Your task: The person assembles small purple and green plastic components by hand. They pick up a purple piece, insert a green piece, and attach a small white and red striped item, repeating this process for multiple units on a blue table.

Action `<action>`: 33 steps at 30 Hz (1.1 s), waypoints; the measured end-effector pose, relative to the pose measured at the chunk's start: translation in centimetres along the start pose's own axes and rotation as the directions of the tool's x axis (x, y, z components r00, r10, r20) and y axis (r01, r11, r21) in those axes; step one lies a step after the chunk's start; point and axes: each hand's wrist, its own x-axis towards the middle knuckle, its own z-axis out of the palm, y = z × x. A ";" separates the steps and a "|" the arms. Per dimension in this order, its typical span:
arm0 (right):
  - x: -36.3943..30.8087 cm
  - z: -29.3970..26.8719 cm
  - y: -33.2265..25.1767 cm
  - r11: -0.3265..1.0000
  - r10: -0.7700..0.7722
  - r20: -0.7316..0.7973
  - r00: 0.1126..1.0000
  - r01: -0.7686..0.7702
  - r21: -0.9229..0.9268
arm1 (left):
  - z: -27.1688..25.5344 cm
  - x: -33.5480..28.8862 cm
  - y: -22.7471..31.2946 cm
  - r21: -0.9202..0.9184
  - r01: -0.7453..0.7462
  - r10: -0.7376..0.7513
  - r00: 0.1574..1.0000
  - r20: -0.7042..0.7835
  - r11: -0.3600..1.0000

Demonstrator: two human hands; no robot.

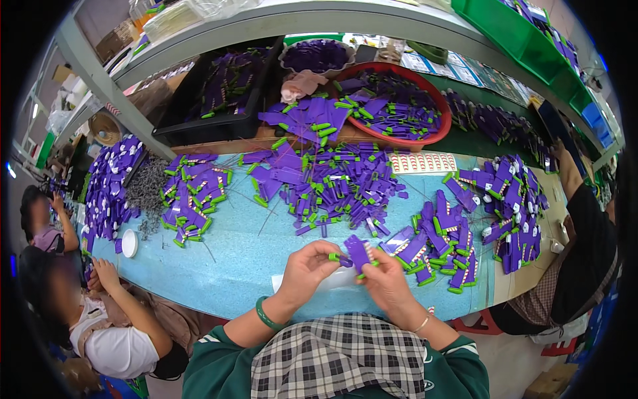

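Note:
My left hand (304,274) pinches a small purple plastic piece (341,259) with a green end. In my right hand (391,287) is a flat purple plastic part (357,250), green at its lower edge and marked with a red-and-white striped sticker. The two pieces are close together, but I cannot tell whether they touch. Beyond my hands lies a heap of small purple-and-green pieces (342,186). Flat purple parts with green ends and striped stickers (442,241) are piled beside my right hand. A white strip (327,282) lies under my hands.
A red basin (446,123) of purple parts and a black crate (163,131) stand at the back beneath a shelf (266,30). A sticker sheet (423,163) lies before the basin. Co-workers sit at left (123,332) and right (565,246). A white lid (129,243) is at left.

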 end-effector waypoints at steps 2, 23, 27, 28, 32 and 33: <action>-0.3 -1.0 -0.4 0.914 -0.230 -0.048 0.972 0.199 -0.354 | 0.0 0.2 0.6 -0.123 0.106 -0.112 0.993 -0.045 0.987; -1.0 -1.0 -0.9 0.932 -0.007 0.210 0.978 0.082 -0.352 | 0.7 -0.6 1.2 0.084 0.350 -0.353 0.935 0.020 0.933; 0.1 -2.2 -3.3 0.883 -0.052 0.345 0.937 0.204 -0.423 | 0.2 0.2 2.3 0.298 0.115 -0.185 0.958 0.219 0.948; 0.4 -2.2 -3.9 0.827 -0.099 0.323 0.941 0.259 -0.499 | 0.5 0.4 2.6 0.432 0.003 -0.124 0.960 0.252 0.902; 0.7 0.8 -5.7 0.193 0.009 0.579 0.815 0.567 -0.801 | 0.9 0.9 2.9 0.603 -0.215 -0.014 0.936 0.351 0.768; 1.1 0.6 -5.7 0.132 -0.053 0.637 0.769 0.638 -0.759 | 1.0 0.9 3.3 0.588 -0.195 -0.033 0.935 0.354 0.785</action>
